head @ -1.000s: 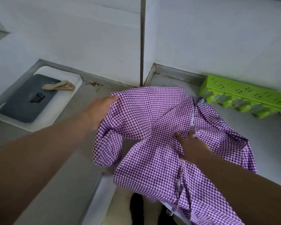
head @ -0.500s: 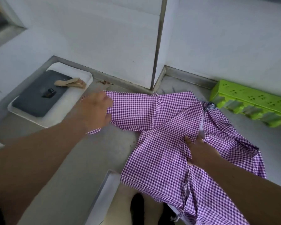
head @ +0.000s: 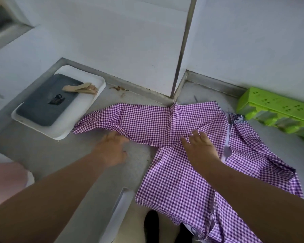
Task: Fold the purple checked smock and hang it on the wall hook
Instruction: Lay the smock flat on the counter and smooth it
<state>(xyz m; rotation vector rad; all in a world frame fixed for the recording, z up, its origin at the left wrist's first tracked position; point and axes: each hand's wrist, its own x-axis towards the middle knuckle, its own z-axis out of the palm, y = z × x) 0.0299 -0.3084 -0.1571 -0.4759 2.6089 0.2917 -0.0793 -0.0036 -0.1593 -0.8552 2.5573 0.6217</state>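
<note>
Purple checked smock (head: 181, 179) lay spread on the grey worktop (head: 47, 155), 1 sleeve stretched out flat toward the left, body draped over the near edge of the worktop at lower right. Left hand (head: 111, 149) rested low over the worktop at the sleeve's near hem, fingers (head: 115, 135) extended and relaxed, tips touching the fabric edge, nothing grasped. Right hand (head: 200, 146) lay flat on the smock where sleeve meets body, fingers (head: 195, 135) spread and straight, pressing the cloth down, released, no pinch visible.

Beyond the left fingers, sleeve ran up to the wall corner, where a metal strip (head: 182, 48) stood vertical. Sleeve end sat left of the left fingers, just beside or overlapping the corner of a white tray (head: 96, 86); cannot tell which. Tray carried a dark grey slab (head: 42, 109) with a small black item (head: 56, 99) on it and a tan wooden clip (head: 81, 88) at its far edge. Right of the right fingers, the smock's collar and white placket (head: 227, 142) showed, fabric rumpled there. Further right, a green plastic rack (head: 277, 109) lay against the wall, apart from the smock. Dark shoes (head: 151, 225) visible below the worktop edge. Pinkish blurred shape (head: 5, 178) at far left, unidentifiable.
</note>
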